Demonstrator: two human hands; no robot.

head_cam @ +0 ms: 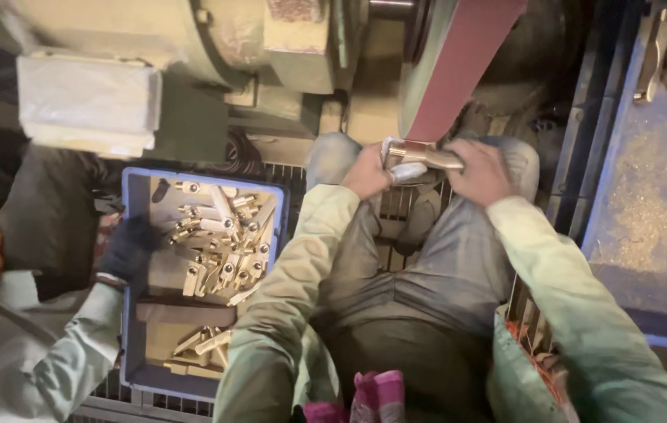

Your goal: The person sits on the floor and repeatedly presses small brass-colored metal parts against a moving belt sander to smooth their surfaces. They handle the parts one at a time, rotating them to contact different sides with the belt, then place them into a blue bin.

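Observation:
Both of my hands hold one brass metal part (426, 155) against the lower end of a reddish-brown sanding belt (459, 63). My left hand (366, 171) grips its left end together with a white cloth (406, 171). My right hand (481, 171) closes over its right end. The part lies roughly level above my knees. My sleeves are pale green.
A blue crate (131, 235) with several brass parts stands at my left. Another person's dark-gloved hand (123, 249) rests on its left wall. The belt machine's green housing (286, 47) is ahead. A metal bench with sawdust-like filings (647, 211) lies right. Floor grating is below.

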